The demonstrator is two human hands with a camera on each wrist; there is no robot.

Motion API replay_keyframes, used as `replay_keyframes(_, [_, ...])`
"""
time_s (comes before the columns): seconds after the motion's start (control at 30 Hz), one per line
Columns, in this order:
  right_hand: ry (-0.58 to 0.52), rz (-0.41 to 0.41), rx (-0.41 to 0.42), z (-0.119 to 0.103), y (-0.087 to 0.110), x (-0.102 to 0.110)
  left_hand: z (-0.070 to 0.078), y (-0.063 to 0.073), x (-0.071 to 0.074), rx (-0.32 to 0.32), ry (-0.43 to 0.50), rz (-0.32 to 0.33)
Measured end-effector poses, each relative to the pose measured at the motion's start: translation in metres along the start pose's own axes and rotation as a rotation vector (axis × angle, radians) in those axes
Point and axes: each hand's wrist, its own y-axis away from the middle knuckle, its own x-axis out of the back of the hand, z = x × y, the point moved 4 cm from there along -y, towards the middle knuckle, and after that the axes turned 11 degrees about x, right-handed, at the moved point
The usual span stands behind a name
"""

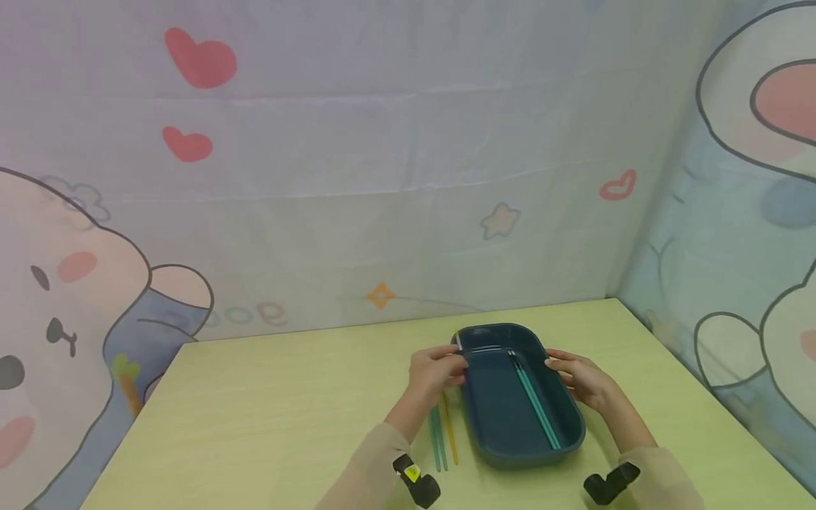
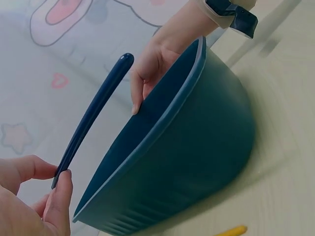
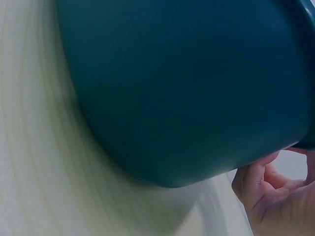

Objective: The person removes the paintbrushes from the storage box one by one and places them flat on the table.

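A deep teal plastic basin (image 1: 503, 425) stands on the table, with two thin teal paintbrushes (image 1: 537, 404) lying inside along its right side. My left hand (image 1: 435, 374), at the basin's far left rim, pinches a slim dark blue stick (image 2: 96, 110) between thumb and finger. Its free end is rounded and points over the basin; its exact kind is unclear. On the right rim, my right hand (image 1: 583, 379) grips the basin, thumb over the edge and fingers (image 3: 256, 179) against the outside below it.
Left of the basin, two teal sticks (image 1: 438, 439) and a yellow stick (image 1: 450, 432) lie on the pale yellow table (image 1: 287, 418), partly under my left forearm. A printed cloth (image 1: 382, 142) hangs behind the table's back edge.
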Motion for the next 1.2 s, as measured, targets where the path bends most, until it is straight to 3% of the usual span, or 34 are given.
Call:
replay_keyframes(0.73, [0.005,0.000,-0.001,0.003,-0.002,0.003,0.001,0.008,0.029,0.006,-0.026,0.054])
replay_keyframes(1.2, [-0.014,-0.006,-0.002,0.003,-0.002,0.001,-0.011,0.005,0.047,0.025,0.014,0.088])
